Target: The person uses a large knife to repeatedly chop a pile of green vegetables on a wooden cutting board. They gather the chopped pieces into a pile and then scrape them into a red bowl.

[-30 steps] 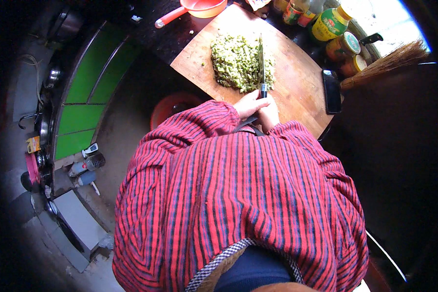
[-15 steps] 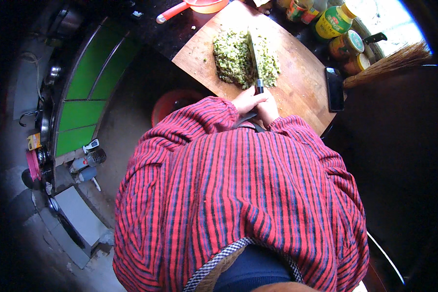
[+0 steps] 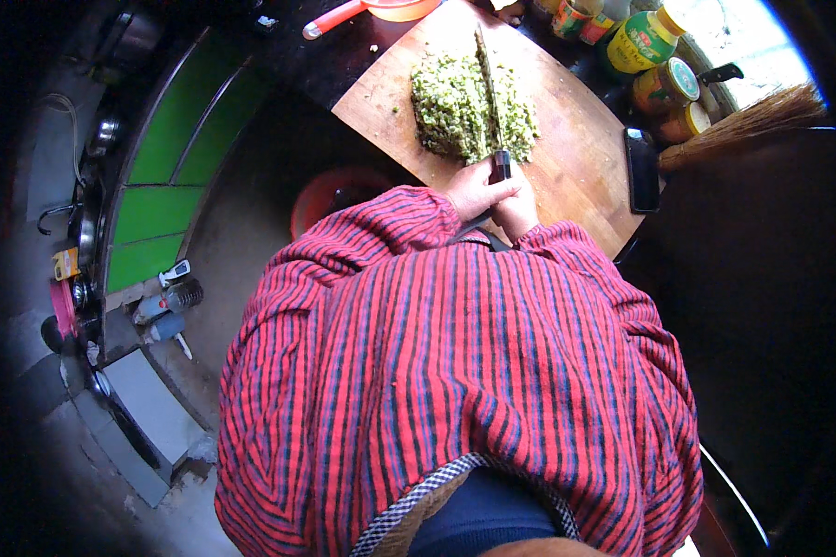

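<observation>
Black knife handle [image 3: 501, 166] in the fingers [image 3: 503, 189]; beyond them, chopped greens [image 3: 453, 107] speckled light and dark green on a tan board [image 3: 578, 144]. Behind the fingers, a red smock [image 3: 474, 353] with dark and blue stripes — dark-and-white checked trim [image 3: 425, 486]. Left of them, green cupboard doors [image 3: 153, 214].

Cutting board [image 3: 576, 139] is parked right in front of the body, with chopped veg [image 3: 441, 111] heaped on it, a bit left of center. The knife [image 3: 489, 84] is lined up over the heap, its handle end pointed back and gripped between left hand [image 3: 474, 190] and right hand [image 3: 518, 210]. A phone [image 3: 642, 170] is laid at the board's right corner, with a broom [image 3: 752, 121] placed just right of it. Jars [image 3: 667, 85] are crowded beyond the board's far-right edge, a dipper [image 3: 401, 10] is sat past the far-left one. Way off left, a cabinet [image 3: 149, 213] is seen.
</observation>
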Demonstrator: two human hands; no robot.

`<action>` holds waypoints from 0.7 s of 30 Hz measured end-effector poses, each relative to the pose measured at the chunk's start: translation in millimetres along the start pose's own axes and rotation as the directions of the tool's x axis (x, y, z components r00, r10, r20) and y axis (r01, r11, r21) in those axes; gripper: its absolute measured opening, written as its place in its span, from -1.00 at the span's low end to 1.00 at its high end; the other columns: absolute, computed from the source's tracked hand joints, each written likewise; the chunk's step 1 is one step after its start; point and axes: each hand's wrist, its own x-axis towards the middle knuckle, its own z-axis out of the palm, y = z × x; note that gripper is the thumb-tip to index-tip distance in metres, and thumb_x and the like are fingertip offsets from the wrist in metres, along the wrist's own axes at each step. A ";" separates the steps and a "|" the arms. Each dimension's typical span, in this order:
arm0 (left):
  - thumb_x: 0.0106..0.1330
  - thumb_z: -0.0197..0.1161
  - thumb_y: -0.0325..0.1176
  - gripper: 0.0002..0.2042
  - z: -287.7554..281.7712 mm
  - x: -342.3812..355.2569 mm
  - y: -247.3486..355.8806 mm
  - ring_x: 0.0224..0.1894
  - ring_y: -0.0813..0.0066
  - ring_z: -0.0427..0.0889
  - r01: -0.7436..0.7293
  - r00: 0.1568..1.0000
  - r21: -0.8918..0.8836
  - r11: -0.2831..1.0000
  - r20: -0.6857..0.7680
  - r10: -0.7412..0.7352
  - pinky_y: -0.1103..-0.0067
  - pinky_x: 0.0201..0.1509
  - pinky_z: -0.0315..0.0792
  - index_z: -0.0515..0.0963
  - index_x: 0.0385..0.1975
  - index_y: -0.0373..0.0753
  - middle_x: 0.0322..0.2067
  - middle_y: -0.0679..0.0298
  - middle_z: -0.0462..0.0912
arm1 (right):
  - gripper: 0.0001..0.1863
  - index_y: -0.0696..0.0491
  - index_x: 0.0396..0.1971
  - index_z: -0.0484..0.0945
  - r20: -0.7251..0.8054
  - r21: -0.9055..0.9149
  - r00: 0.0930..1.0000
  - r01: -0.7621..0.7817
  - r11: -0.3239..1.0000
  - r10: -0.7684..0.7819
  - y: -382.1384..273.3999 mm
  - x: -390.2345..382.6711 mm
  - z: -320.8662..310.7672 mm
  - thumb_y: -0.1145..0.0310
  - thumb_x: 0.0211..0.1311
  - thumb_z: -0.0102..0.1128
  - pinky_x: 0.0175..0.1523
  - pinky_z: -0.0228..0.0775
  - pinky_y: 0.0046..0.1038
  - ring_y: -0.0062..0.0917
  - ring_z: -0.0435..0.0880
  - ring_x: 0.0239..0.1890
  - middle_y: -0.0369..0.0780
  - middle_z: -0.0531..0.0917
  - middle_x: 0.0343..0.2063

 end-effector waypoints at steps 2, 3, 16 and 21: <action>0.17 0.18 -0.23 -0.72 -0.4 4.5 -7.4 -0.22 0.61 0.45 0.050 0.998 -0.098 0.994 0.037 -0.047 0.61 -0.10 0.36 0.45 -0.22 -0.28 -0.31 0.34 0.52 | -0.77 0.08 -0.35 0.42 0.014 0.103 0.995 -0.095 0.990 0.094 -18.8 -7.7 5.9 0.64 -0.06 -0.03 -0.31 0.37 -0.51 -0.56 0.49 -0.40 -0.30 0.49 -0.47; 0.17 0.18 -0.23 -0.72 -0.8 5.0 -8.5 -0.22 0.61 0.45 0.076 0.996 -0.147 0.986 0.053 -0.069 0.61 -0.10 0.36 0.45 -0.23 -0.28 -0.31 0.34 0.52 | -0.77 0.08 -0.35 0.42 0.036 0.175 0.982 -0.187 0.967 0.183 -25.5 -10.5 8.3 0.65 -0.06 -0.04 -0.32 0.37 -0.51 -0.57 0.49 -0.41 -0.30 0.49 -0.48; 0.20 0.17 -0.25 -0.66 2.6 6.2 -12.1 -0.18 0.58 0.41 -0.133 0.991 -0.095 0.987 0.009 0.134 0.58 -0.04 0.33 0.36 -0.12 -0.30 -0.23 0.31 0.46 | -0.79 0.06 -0.29 0.41 -0.040 -0.034 0.988 0.148 0.988 -0.150 21.7 9.4 -2.3 0.51 -0.01 0.06 -0.34 0.33 -0.56 -0.62 0.45 -0.43 -0.35 0.48 -0.50; 0.18 0.19 -0.22 -0.62 3.9 -1.7 9.3 -0.14 0.57 0.40 -0.071 0.996 -0.174 0.982 0.033 0.078 0.57 -0.01 0.33 0.35 -0.08 -0.31 -0.21 0.29 0.46 | -0.81 0.07 -0.31 0.43 -0.077 0.193 0.997 -0.016 0.981 0.031 18.4 5.8 0.1 0.55 0.02 0.03 -0.22 0.35 -0.54 -0.58 0.47 -0.34 -0.30 0.50 -0.41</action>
